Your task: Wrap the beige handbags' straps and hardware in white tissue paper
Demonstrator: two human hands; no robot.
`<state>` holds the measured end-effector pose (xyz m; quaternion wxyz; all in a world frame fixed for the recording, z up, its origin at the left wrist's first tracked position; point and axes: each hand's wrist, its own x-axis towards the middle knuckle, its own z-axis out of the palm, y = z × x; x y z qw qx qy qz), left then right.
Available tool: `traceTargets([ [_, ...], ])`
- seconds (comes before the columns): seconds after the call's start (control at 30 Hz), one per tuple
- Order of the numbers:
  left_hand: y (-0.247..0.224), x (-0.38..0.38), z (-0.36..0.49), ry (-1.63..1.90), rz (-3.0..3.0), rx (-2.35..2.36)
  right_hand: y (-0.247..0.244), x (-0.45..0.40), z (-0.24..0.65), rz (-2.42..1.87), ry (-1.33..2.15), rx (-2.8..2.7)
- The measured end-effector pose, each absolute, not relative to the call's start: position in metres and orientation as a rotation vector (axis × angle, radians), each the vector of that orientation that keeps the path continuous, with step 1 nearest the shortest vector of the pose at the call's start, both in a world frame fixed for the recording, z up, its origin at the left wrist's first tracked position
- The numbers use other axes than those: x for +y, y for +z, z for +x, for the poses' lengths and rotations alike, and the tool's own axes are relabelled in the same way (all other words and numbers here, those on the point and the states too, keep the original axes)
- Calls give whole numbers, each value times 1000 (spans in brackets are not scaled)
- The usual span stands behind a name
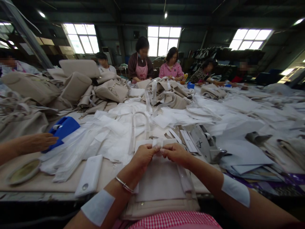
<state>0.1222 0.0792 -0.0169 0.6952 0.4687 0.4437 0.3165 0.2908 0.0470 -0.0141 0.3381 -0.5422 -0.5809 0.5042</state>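
A beige handbag (pixel 162 205) lies in front of me, its upper face covered by a white sheet (pixel 162 181). Over its top end, my left hand (pixel 143 155) and my right hand (pixel 175 154) meet, fingertips almost touching. Both are closed in a pinch on a thin, whitish, partly see-through piece of wrapping (pixel 157 142). What lies under the fingertips is hidden. Just beyond them, a bag handle (pixel 140 115) in pale wrapping arches away from me. White cloth-like patches are on both my forearms, and a bangle is on my left wrist.
At left, a co-worker's hand (pixel 45 142) touches a blue tape dispenser (pixel 63 130). A white phone-like slab (pixel 89 175) lies near the table edge. A grey tape dispenser (pixel 201 143) stands right of the bag. Beige bags (pixel 76 87) pile up behind; white sheets (pixel 243 138) cover the right side.
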Motion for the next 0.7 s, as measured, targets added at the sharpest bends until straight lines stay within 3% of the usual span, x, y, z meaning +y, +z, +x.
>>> traceTargets([
  [0.1, -21, 75, 125, 760, 1303, 981, -12, 58, 296, -1427, 1769, -802],
  [0.2, -23, 72, 125, 758, 1581, 1058, -14, 66, 292, -1407, 1804, -569],
  [0.33, -20, 72, 118, 594, 1643, 1092, -22, 64, 286, -1328, 1724, -610],
  [0.47, -12, 69, 115, 282, 1178, 1032, -28, 58, 286, -1241, 1674, -731],
  [0.7, -9, 60, 138, 433, 1062, 1017, -18, 52, 292, -1409, 1462, -1123],
])
